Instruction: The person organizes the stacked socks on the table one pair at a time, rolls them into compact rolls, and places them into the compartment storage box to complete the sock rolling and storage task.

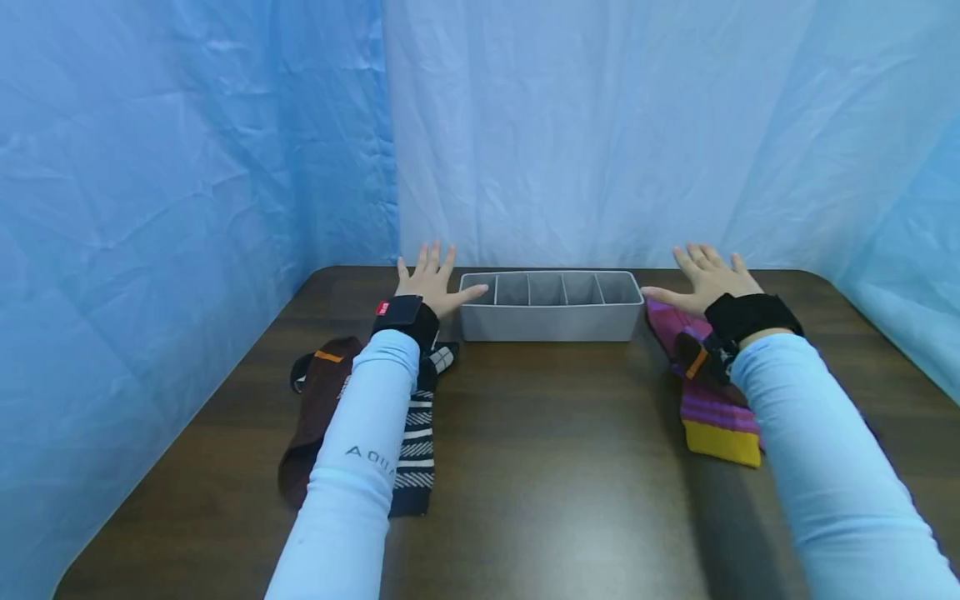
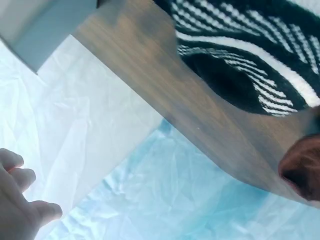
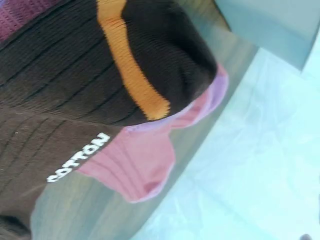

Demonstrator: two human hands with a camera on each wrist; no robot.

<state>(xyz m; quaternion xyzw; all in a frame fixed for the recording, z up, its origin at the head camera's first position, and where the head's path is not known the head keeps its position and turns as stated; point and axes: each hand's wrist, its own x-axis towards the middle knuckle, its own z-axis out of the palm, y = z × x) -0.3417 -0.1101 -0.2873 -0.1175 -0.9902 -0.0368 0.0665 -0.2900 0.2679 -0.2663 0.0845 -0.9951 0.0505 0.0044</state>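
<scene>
My left hand is held out with spread, straight fingers, near the left end of a grey divided box. Past the box's right end my right hand is likewise spread and holds nothing. Under the left forearm lie a brown sock with an orange stripe and a black-and-white patterned sock; the sleeve hides part of both. Below the right wrist is a pink and purple sock with a yellow cuff, and a brown sock with an orange stripe and white "COTTON" lettering lies over it.
The dark wooden table has rounded far corners. Blue-white sheeting hangs behind it and along both sides. The box stands near the far edge, its row of several compartments opening upward.
</scene>
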